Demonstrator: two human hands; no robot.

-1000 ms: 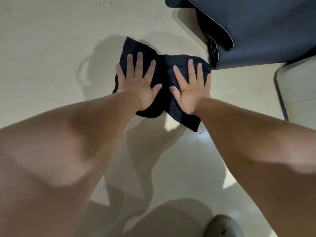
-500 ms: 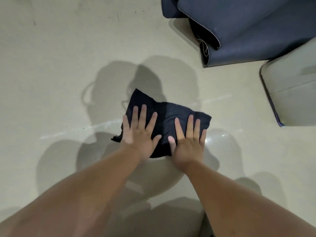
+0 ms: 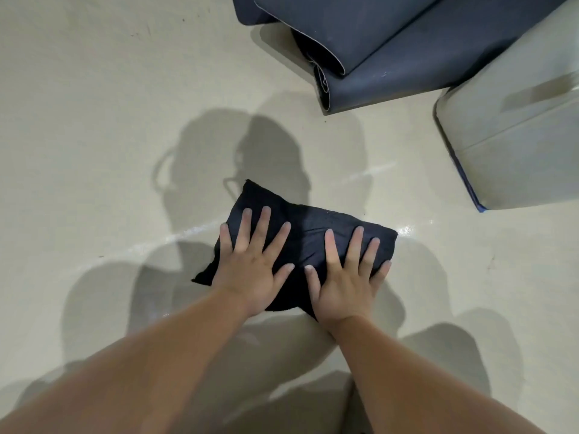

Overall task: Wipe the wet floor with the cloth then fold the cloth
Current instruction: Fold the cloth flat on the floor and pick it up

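A dark navy cloth (image 3: 308,238) lies bunched flat on the pale, shiny floor (image 3: 94,136) in the middle of the view. My left hand (image 3: 253,264) presses palm-down on its left half, fingers spread. Beside it, my right hand (image 3: 346,277) presses palm-down on the right half, fingers spread too. A wet streak (image 3: 175,238) glistens on the floor to the left of the cloth, and a small wet glint (image 3: 405,230) shows just off its right corner.
A folded dark blue mat (image 3: 391,51) lies at the top right. A pale grey block with a blue edge (image 3: 517,136) stands at the right. Shadows of my head and arms fall across the floor around the cloth.
Both hands have dragged the cloth toward me, away from the blue mat, leaving wet streaks behind it. In the last half second the cloth has hardly shifted.
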